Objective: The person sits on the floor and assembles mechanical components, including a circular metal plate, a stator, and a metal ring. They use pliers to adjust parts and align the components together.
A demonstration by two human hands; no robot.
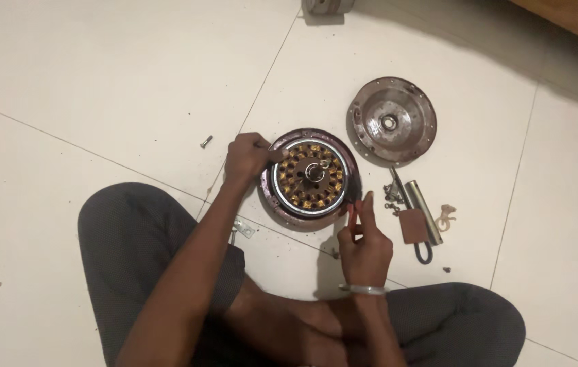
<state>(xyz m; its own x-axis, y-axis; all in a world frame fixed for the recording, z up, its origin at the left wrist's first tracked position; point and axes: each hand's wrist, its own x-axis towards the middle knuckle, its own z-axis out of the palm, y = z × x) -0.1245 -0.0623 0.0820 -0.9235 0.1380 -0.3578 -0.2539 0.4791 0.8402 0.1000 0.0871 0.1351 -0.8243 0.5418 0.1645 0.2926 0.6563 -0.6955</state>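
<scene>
Motor stator (311, 178) between both hands' fingertips (277, 153)

Copper-wound metal motor (311, 175) (rusty, dull rim) on glossy, smooth floor tiles (98, 81).

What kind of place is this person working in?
Probably a room in a home, not a workshop: the person sits on a pale tiled floor, with an opened fan motor, its cover and loose screws laid directly on it.
</scene>
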